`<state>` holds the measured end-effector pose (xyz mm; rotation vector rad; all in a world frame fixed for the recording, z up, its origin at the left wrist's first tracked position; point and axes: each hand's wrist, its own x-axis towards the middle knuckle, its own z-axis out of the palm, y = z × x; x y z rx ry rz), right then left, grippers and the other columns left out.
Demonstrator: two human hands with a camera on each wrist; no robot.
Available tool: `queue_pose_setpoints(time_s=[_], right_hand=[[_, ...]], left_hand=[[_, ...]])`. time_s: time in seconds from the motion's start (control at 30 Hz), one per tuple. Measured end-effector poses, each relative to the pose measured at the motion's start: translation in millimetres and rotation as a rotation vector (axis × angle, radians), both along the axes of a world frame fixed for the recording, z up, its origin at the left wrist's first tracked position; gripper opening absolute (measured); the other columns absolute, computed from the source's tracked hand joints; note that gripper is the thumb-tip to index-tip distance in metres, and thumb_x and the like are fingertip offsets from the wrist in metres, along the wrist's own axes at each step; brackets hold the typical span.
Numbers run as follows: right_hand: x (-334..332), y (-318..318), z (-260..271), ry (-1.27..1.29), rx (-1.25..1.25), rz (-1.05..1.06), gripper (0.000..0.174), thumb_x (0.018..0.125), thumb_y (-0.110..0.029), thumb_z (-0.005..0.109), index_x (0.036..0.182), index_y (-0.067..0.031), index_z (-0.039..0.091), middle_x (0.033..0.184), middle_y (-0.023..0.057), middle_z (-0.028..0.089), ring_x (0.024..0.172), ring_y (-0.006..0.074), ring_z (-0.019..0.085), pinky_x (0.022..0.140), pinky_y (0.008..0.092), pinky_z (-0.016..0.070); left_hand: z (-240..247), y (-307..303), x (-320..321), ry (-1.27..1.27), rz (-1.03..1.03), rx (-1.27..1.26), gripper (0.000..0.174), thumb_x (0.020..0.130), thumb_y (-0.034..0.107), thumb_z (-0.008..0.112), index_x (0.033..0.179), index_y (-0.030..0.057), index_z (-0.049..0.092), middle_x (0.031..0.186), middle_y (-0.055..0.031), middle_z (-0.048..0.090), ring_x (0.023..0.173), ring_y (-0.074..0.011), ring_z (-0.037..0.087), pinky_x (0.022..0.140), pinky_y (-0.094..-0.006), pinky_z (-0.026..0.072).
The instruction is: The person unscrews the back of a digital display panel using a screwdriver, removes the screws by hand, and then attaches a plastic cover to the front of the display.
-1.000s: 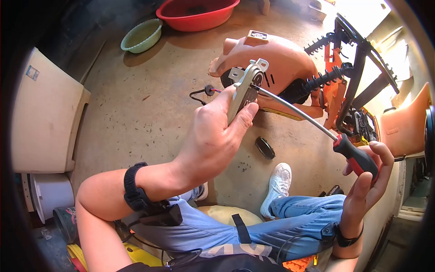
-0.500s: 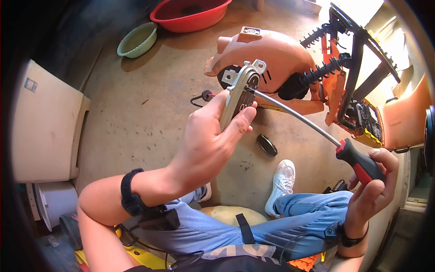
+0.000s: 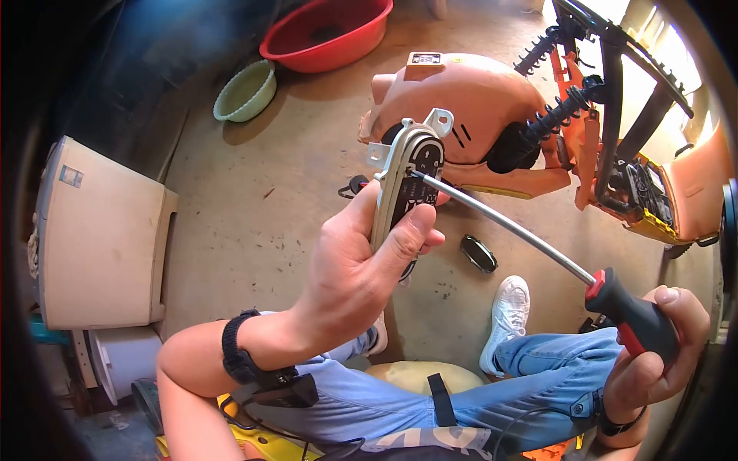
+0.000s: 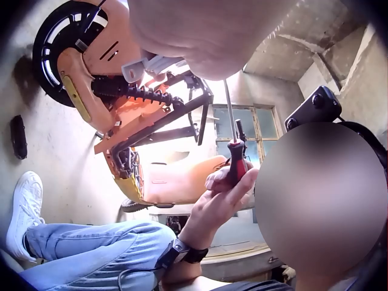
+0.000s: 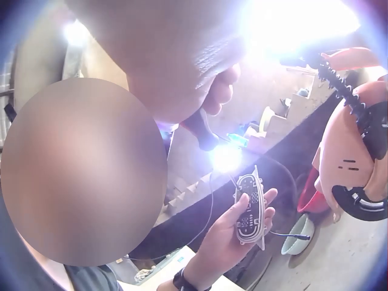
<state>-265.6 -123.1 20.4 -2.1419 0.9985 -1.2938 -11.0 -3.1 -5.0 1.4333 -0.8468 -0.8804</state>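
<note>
My left hand [image 3: 346, 269] grips an oval instrument panel [image 3: 415, 192], thumb across its dark printed face and fingers behind. The panel has a pale rim with mounting tabs, and stands tilted upright. A screwdriver [image 3: 507, 228] slants from the lower right, its tip at the upper face of the panel. Around the screwdriver's black and red handle curl the fingers and thumb of my right hand [image 3: 653, 376]. In the right wrist view the panel's face [image 5: 249, 209] shows line markings, and a thin cable [image 5: 284, 235] leads off its side.
An orange scooter body [image 3: 469, 100] with black springs [image 3: 565, 115] lies beyond my hands. A black oval part [image 3: 479, 253] is on the floor near my shoe [image 3: 509, 319]. Farther back are a red basin [image 3: 327, 58] and a pale green basin [image 3: 246, 96]; a white cabinet [image 3: 108, 246] stands left.
The panel has turned so more of its dark face shows. The screwdriver's tip stays at the panel; its handle and my right hand sit lower and farther right in the head view.
</note>
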Motion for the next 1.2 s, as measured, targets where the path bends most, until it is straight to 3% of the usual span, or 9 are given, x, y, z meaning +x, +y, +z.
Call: queue_pose_setpoints(time_s=[0.17, 0.23, 0.37, 0.5, 0.67, 0.93, 1.0, 1.03, 1.2], right_hand=[[-1.9, -13.3, -5.3, -0.101, -0.073, 0.282, 0.067, 0.092, -0.058, 0.058, 0.125, -0.0023, 0.044, 0.092, 0.0109, 0.05, 0.077, 0.0161, 0.05, 0.067, 0.0283, 0.0422], [-2.8, -25.9, 2.7, -0.028, -0.176, 0.559, 0.055, 0.09, -0.035, 0.066, 0.13, -0.0066, 0.039, 0.093, 0.0133, 0.052, 0.08, 0.0191, 0.05, 0.071, 0.0312, 0.0434], [8.4, -13.1, 10.1, 0.03, -0.201, 0.477, 0.062, 0.077, -0.006, 0.064, 0.133, -0.0144, 0.037, 0.106, 0.0191, 0.054, 0.082, 0.0215, 0.051, 0.077, 0.033, 0.0449], [11.9, -17.0, 5.6, -0.007, -0.276, 0.5, 0.057, 0.087, -0.021, 0.066, 0.134, -0.0142, 0.036, 0.112, 0.0203, 0.053, 0.082, 0.0214, 0.052, 0.074, 0.0309, 0.0461], [-6.7, -9.2, -2.1, -0.121, 0.099, 0.509, 0.069, 0.091, -0.064, 0.056, 0.134, -0.0147, 0.035, 0.114, 0.0202, 0.053, 0.075, 0.0149, 0.055, 0.066, 0.0245, 0.0472], [1.4, -13.8, 7.0, 0.127, -0.108, 0.418, 0.057, 0.096, -0.051, 0.055, 0.134, -0.0128, 0.036, 0.113, 0.0176, 0.051, 0.066, 0.0095, 0.053, 0.059, 0.0209, 0.0468], [-1.2, -15.9, 4.5, 0.022, -0.015, 0.424, 0.063, 0.096, -0.054, 0.055, 0.136, -0.0104, 0.035, 0.109, 0.0168, 0.052, 0.066, 0.0099, 0.052, 0.061, 0.0218, 0.047], [3.3, -6.7, 11.8, -0.007, 0.114, 0.206, 0.077, 0.085, -0.065, 0.064, 0.129, -0.0072, 0.038, 0.098, 0.02, 0.056, 0.078, 0.0188, 0.058, 0.06, 0.0266, 0.0479], [-4.8, -16.0, 4.2, 0.005, 0.158, 0.27, 0.087, 0.085, -0.07, 0.06, 0.135, -0.003, 0.032, 0.099, 0.0194, 0.056, 0.081, 0.0199, 0.059, 0.068, 0.0307, 0.0499]], left_hand=[[-1.8, -1.2, -0.7, -0.025, 0.016, 0.02, 0.032, 0.104, 0.023, 0.053, 0.125, -0.0014, 0.053, 0.128, -0.0168, 0.062, 0.095, -0.0122, 0.066, 0.083, -0.026, 0.0526], [-2.8, -1.7, -0.6, -0.025, 0.022, 0.011, 0.032, 0.104, 0.023, 0.053, 0.125, -0.0015, 0.052, 0.129, -0.0168, 0.062, 0.095, -0.0122, 0.066, 0.083, -0.026, 0.0526], [-4.1, -2.7, 0.1, -0.057, 0.022, 0.035, 0.034, 0.104, 0.024, 0.052, 0.125, -0.0025, 0.052, 0.127, -0.0161, 0.062, 0.094, -0.0119, 0.065, 0.083, -0.0256, 0.0525], [-3.2, -3.5, -1.3, -0.058, 0.039, 0.046, 0.035, 0.104, 0.026, 0.052, 0.123, -0.0031, 0.052, 0.126, -0.0156, 0.062, 0.093, -0.0114, 0.065, 0.082, -0.0253, 0.0524], [-4.2, -2.9, -1.6, -0.059, 0.035, 0.037, 0.034, 0.104, 0.026, 0.052, 0.122, -0.0032, 0.053, 0.124, -0.0155, 0.063, 0.091, -0.011, 0.065, 0.08, -0.025, 0.0525], [-7.4, -3.0, 0.3, -0.147, 0.066, 0.04, 0.032, 0.104, 0.025, 0.053, 0.122, -0.0015, 0.055, 0.118, -0.0114, 0.067, 0.088, -0.0088, 0.064, 0.074, -0.0227, 0.0512], [-7.9, -3.4, 0.1, -0.175, 0.078, 0.018, 0.03, 0.104, 0.024, 0.053, 0.119, -0.0013, 0.057, 0.114, -0.0092, 0.068, 0.086, -0.0085, 0.064, 0.072, -0.0222, 0.051], [-6.9, -3.0, -0.9, -0.174, 0.078, 0.017, 0.03, 0.104, 0.024, 0.053, 0.119, -0.0013, 0.057, 0.114, -0.0092, 0.068, 0.086, -0.0085, 0.064, 0.072, -0.0222, 0.051], [-5.7, -2.1, -1.0, -0.208, 0.09, 0.038, 0.03, 0.103, 0.024, 0.055, 0.118, -0.0016, 0.058, 0.107, -0.0069, 0.067, 0.085, -0.0094, 0.065, 0.072, -0.0226, 0.0511]])
